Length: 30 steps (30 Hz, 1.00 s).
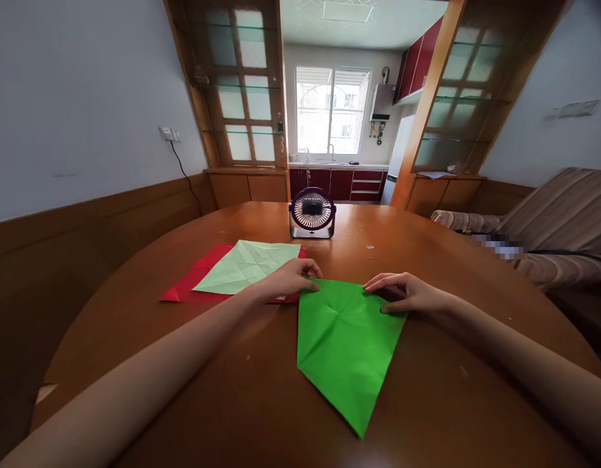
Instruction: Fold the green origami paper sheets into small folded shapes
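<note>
A bright green sheet of paper (347, 351) lies on the table with crease lines meeting near its upper middle. One pointed corner faces me. At its upper left corner, my left hand (293, 276) has the thumb on the paper and the other fingers curled, closed on the edge. Along the upper right edge, my right hand (410, 294) holds the sheet, its thumb on top and its longer fingers reaching to the top corner. Left of the green sheet, a creased pale green sheet (244, 266) rests on a red sheet (188, 279), partly behind my left hand.
The brown oval table (207, 396) bears a small purple-rimmed fan (312, 211) beyond the papers. A white scrap (370, 247) lies right of the fan. A striped armchair (564, 214) stands at the right, and a cord (186, 172) hangs from the left wall socket.
</note>
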Each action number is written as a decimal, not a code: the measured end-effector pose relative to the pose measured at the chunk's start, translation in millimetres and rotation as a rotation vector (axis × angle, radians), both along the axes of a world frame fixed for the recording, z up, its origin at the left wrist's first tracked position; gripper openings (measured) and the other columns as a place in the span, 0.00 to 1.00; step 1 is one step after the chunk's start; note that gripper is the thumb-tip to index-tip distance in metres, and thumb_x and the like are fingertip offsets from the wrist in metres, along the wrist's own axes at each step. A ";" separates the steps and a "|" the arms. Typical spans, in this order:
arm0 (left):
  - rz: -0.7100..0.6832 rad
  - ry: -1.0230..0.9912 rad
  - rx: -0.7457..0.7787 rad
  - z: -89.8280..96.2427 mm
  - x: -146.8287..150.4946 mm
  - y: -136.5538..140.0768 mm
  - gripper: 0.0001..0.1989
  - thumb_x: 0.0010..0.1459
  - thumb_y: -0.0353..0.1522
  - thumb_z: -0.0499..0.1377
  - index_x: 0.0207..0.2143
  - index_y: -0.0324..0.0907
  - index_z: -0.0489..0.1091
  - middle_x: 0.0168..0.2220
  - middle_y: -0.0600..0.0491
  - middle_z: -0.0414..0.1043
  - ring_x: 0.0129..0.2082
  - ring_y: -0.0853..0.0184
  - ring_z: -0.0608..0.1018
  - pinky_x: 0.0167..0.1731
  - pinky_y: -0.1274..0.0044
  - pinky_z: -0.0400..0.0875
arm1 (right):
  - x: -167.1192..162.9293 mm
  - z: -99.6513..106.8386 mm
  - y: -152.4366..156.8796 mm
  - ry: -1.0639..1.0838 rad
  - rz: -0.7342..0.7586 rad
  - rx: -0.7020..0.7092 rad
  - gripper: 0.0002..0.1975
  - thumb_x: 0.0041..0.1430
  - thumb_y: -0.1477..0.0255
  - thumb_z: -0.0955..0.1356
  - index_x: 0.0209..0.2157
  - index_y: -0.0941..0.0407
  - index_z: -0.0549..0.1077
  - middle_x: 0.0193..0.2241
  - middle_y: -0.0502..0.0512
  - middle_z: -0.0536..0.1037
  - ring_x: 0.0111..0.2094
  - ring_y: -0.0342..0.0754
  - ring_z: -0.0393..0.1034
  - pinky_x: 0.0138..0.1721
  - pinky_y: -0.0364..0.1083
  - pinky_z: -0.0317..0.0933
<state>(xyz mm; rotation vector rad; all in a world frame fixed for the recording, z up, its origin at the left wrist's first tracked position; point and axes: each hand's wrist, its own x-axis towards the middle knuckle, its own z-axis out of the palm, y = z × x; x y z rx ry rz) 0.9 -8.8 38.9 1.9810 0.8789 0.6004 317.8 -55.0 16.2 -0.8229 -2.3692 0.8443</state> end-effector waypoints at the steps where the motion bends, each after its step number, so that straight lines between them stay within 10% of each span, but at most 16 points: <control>1: 0.019 -0.023 0.024 2.6 -1.1 0.3 0.12 0.42 0.34 0.65 0.32 0.39 0.70 0.27 0.56 0.68 0.28 0.70 0.71 0.29 0.79 0.65 | 1.1 -1.1 0.8 -0.014 -0.015 0.022 0.23 0.53 0.63 0.74 0.50 0.53 0.74 0.50 0.60 0.74 0.51 0.52 0.69 0.54 0.56 0.63; 13: 0.394 -0.230 0.197 -2.0 -6.4 -4.3 0.06 0.44 0.32 0.60 0.26 0.40 0.70 0.29 0.55 0.70 0.28 0.69 0.72 0.29 0.77 0.67 | -36.0 7.7 -32.1 -0.186 -0.346 0.741 0.12 0.64 0.73 0.63 0.47 0.52 0.73 0.50 0.61 0.72 0.51 0.55 0.65 0.50 0.59 0.63; 22: 0.471 -0.157 0.187 -25.8 -20.5 -29.5 0.08 0.47 0.36 0.59 0.28 0.41 0.67 0.27 0.55 0.68 0.26 0.68 0.71 0.26 0.77 0.65 | -98.9 4.1 -47.5 -0.319 -0.171 0.651 0.20 0.62 0.57 0.65 0.45 0.59 0.74 0.36 0.61 0.77 0.38 0.52 0.71 0.41 0.51 0.65; 30: 0.341 0.240 0.651 -15.3 -21.5 -43.9 0.09 0.51 0.30 0.58 0.36 0.40 0.72 0.39 0.48 0.67 0.40 0.61 0.72 0.41 0.69 0.68 | -86.4 -7.0 -30.7 -0.384 -0.112 0.721 0.13 0.66 0.73 0.60 0.43 0.58 0.75 0.39 0.60 0.78 0.40 0.51 0.71 0.43 0.51 0.65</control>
